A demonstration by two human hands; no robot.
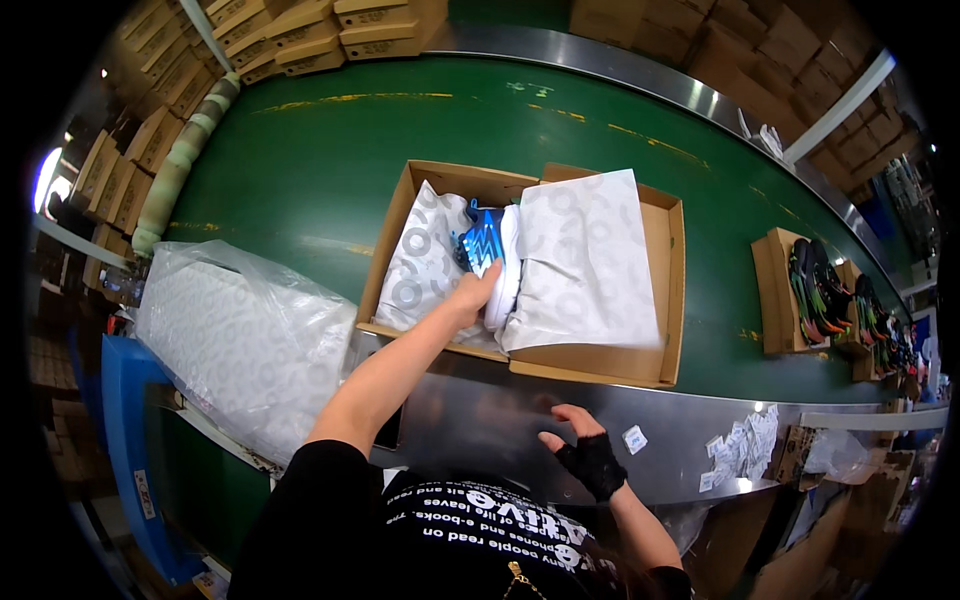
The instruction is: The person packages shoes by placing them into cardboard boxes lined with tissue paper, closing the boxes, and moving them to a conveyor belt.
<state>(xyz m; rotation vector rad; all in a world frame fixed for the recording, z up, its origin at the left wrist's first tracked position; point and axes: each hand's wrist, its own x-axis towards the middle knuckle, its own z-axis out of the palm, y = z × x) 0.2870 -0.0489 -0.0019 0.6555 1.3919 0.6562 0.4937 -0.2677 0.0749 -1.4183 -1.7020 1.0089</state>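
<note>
An open brown shoebox (672, 260) lies on the green conveyor belt, its lid side folded out to the right. White printed tissue paper (590, 265) spreads over the right half, and more lines the left. In the left part rests a blue sneaker (487, 238) with a white sole. My left hand (476, 295) grips the sneaker, thumb across its upper; the other fingers are partly hidden. My right hand (585, 450), in a black fingerless glove, hovers over the steel ledge with fingers apart and nothing held. Close by it lies one small white packet (634, 439).
A pile of white packets (745, 447) lies on the steel ledge (470, 405) at right. Plastic-covered printed paper sheets (245, 335) lie at left beside a blue frame (135, 450). Boxes holding dark shoes (785, 295) stand at right; stacked shoeboxes (290, 40) stand far left.
</note>
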